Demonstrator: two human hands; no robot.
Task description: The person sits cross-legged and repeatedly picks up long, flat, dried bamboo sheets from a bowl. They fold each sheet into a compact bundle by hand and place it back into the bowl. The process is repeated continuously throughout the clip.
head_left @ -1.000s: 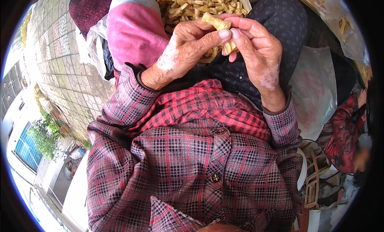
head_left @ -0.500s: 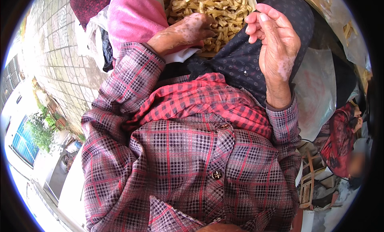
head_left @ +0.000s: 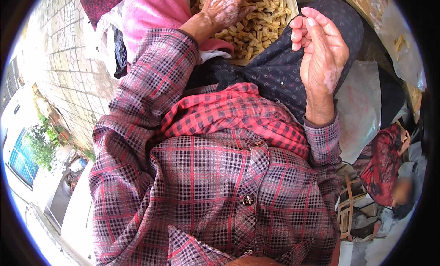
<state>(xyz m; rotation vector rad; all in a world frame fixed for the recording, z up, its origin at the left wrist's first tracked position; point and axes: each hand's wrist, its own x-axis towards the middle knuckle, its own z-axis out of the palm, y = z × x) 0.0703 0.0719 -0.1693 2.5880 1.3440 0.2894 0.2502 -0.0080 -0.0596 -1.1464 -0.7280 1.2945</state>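
reaching into a heap of pale tan pods (head_left: 256, 27), peanut-like in shape though too small to name for sure, piled in a shallow round basin (head_left: 290, 4) resting on the lap at the top of the view. left hand (head_left: 224, 7) lies palm-down on the heap, fingers spread and curled among the pods; whether any pod is actually pinched in that grip cannot be told, since the fingertips are buried and partly cut off by the top edge. right hand (head_left: 321, 55) hangs just beside the basin rim, over the dark patterned cloth (head_left: 275, 78) covering the lap, fingers loosely curled toward the palm; it looks empty, though something small could sit behind the bent fingers.

progress, as a judgement: the heap looks full and deep, so most of the sorting or shelling appears left to do. no separate pile of finished pieces or husks shows anywhere in view, so what is done cannot be gauged.

outward: pink cloth (head_left: 151, 13) beside the left forearm, plaid sleeves and a red checked shirt (head_left: 229, 114) below. far half of the basin is out of frame. clear plastic bag (head_left: 362, 110) at right, contents unreadable; a wooden stool (head_left: 350, 206) lower right, half hidden.
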